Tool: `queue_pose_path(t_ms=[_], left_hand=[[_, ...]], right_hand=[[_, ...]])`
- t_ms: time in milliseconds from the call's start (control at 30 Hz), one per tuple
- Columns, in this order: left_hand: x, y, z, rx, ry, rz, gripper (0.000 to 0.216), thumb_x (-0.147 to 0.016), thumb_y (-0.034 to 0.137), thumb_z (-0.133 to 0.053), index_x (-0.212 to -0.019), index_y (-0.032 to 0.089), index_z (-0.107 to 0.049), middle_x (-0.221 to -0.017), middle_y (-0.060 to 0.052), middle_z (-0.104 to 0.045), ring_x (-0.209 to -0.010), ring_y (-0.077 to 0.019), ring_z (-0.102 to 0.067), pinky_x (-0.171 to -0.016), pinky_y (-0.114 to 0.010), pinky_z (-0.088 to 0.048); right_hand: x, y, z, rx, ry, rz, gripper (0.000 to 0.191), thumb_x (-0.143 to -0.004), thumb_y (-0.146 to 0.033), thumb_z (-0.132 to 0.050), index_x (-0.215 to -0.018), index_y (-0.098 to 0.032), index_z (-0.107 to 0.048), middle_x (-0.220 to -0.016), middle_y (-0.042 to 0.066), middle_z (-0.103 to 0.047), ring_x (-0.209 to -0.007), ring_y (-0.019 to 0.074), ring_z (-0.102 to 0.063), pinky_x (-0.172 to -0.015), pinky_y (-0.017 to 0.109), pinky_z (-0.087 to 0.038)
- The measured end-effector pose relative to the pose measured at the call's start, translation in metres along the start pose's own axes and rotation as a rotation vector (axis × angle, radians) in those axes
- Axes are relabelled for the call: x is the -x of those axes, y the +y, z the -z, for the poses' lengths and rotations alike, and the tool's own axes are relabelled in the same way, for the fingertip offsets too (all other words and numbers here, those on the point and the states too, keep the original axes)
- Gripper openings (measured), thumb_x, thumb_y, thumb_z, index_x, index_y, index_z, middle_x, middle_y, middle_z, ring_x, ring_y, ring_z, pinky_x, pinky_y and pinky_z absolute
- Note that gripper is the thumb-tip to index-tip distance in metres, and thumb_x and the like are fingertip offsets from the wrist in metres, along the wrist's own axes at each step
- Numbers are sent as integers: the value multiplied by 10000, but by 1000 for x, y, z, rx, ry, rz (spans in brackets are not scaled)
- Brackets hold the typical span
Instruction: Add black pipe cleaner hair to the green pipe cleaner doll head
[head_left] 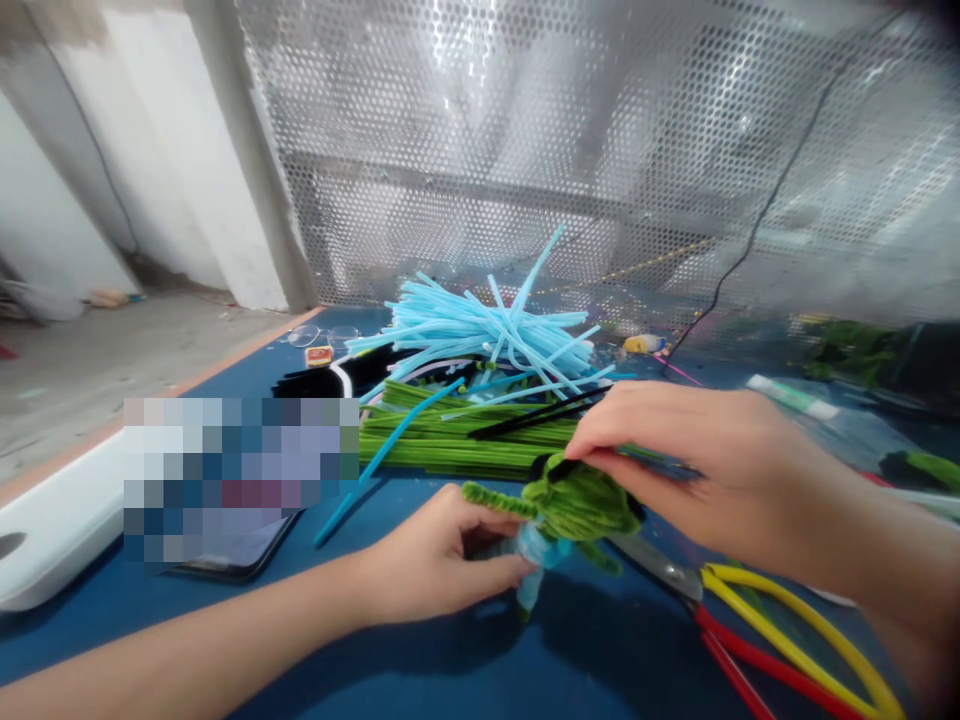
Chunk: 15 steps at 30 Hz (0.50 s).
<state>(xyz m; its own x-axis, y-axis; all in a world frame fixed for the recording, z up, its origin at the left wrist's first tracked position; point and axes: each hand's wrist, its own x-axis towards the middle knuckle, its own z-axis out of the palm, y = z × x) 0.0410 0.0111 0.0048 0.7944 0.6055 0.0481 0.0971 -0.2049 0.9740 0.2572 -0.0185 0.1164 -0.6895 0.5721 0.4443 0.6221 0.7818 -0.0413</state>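
Observation:
A small figure made of fuzzy pipe cleaners has a bulky green head, green arms and a light blue body. My left hand is closed around its body from the left, thumb in front. Above the head, my right hand pinches a short black pipe cleaner between thumb and fingertips. The far end of that black piece is partly hidden by the fingers. Scissors with yellow and red handles lie on the blue table under my right forearm, their blades partly behind the figure.
Behind my hands lie bundles of green pipe cleaners, light blue pipe cleaners and black ones. At left are a blurred-out phone and a long white object. Glasses sit farther back; a perforated metal panel stands behind.

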Motion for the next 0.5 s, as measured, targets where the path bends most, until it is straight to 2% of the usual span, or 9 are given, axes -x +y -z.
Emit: queue_pose_path(t_ms=[233, 367, 500], left_hand=[[-3, 3, -4, 54, 124, 51, 94, -833, 231, -593, -873, 146, -591, -794, -10, -601, -735, -152, -604, -659, -241, -498], [-3, 4, -4, 72, 132, 71, 83, -820, 229, -609, -842, 156, -575, -794, -1, -593, -740, -155, -632, -637, -238, -514], [-3, 3, -4, 70, 143, 76, 93, -816, 222, -612, -874, 166, -566, -786, 5, -604, -732, -150, -637, -632, -234, -513]], right_hand=[[1, -10, 3, 189, 6, 80, 114, -911, -146, -507, -954, -202, -597, -985, 47, -662, -883, 166, -612, -741, 267, -468], [0, -7, 4, 114, -9, 61, 93, -908, -150, -522, -916, -194, -604, -920, 17, -658, -826, 136, -598, -742, 253, -461], [-3, -3, -5, 79, -16, 33, 116, -907, -134, -506, -883, -163, -616, -873, 30, -650, -805, 143, -584, -720, 270, -463]])
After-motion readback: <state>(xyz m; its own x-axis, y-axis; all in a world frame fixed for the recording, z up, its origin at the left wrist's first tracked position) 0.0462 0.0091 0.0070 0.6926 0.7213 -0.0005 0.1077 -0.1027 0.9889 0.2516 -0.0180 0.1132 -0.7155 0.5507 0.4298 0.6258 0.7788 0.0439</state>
